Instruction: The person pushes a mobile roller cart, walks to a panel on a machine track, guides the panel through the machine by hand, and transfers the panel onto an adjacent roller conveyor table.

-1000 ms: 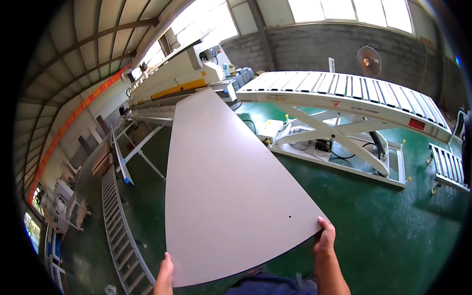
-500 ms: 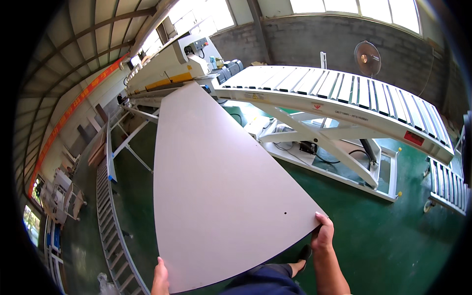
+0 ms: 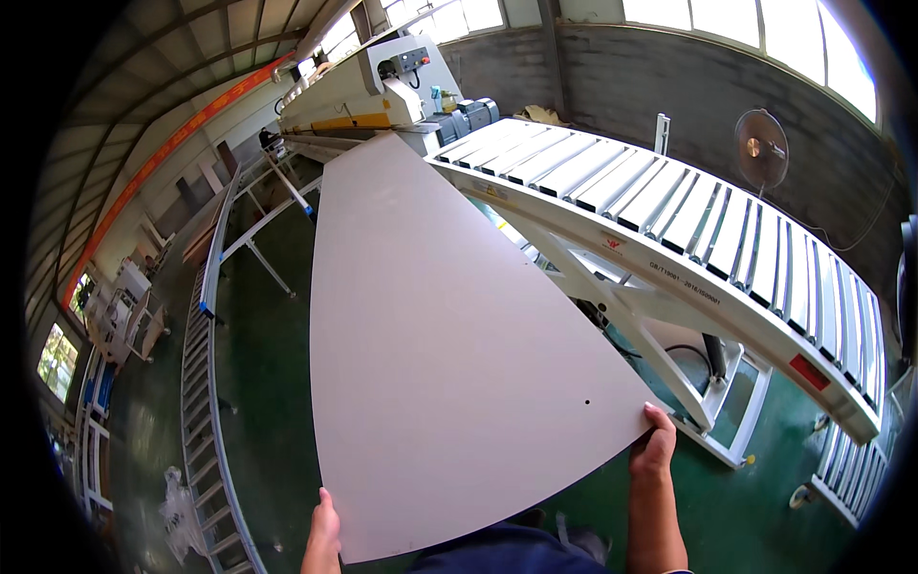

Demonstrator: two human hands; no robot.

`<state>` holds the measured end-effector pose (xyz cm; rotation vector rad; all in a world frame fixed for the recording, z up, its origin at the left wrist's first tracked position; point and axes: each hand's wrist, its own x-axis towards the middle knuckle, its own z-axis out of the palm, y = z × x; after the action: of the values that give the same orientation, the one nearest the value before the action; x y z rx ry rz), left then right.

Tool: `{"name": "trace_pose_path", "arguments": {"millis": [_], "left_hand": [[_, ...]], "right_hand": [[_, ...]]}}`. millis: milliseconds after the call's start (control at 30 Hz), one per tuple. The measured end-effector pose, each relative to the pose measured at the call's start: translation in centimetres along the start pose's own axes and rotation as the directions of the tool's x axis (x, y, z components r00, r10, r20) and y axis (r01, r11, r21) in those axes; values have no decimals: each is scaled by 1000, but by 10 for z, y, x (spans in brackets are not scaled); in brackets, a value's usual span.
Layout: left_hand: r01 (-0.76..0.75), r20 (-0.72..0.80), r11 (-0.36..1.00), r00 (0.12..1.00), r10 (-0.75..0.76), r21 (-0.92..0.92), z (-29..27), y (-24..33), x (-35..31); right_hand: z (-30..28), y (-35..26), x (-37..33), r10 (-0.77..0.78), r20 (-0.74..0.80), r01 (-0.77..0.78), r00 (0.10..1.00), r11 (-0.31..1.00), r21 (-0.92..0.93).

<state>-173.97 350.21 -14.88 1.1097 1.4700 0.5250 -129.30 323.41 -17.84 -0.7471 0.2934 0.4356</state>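
Observation:
A long, pale grey flat panel point(image 3: 449, 354) stretches away from me, its far end by the big white machine point(image 3: 354, 100). One small dark hole shows near its right near corner. My left hand point(image 3: 324, 524) grips the panel's left edge close to the near corner, thumb at the edge and the other fingers mostly hidden. At the right near corner my right hand point(image 3: 655, 442) holds the panel with the thumb on top and the fingers curled below. Whether the far end rests on the machine cannot be made out.
To the right a raised white roller conveyor point(image 3: 669, 215) stands on a scissor frame point(image 3: 660, 335). A low roller track point(image 3: 199, 373) curves along the left. A round fan point(image 3: 762, 148) stands by the wall, and clear plastic wrap point(image 3: 182, 517) lies on the green floor at the lower left.
The view has shifted, and the conveyor appears larger and closer. The panel's near end sits slightly farther right and higher in view, with both hands still on it.

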Motion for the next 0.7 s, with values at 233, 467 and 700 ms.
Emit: {"name": "trace_pose_path", "arguments": {"millis": [233, 467, 700], "left_hand": [[-17, 28, 997, 999, 19, -80, 163, 12, -61], [46, 62, 991, 997, -39, -126, 340, 37, -133], [80, 57, 987, 996, -72, -142, 461, 42, -151]], "right_hand": [[-34, -125, 141, 13, 85, -10, 996, 999, -34], [-47, -241, 258, 125, 31, -124, 992, 992, -33], [-63, -289, 326, 89, 135, -95, 987, 995, 40]]}}
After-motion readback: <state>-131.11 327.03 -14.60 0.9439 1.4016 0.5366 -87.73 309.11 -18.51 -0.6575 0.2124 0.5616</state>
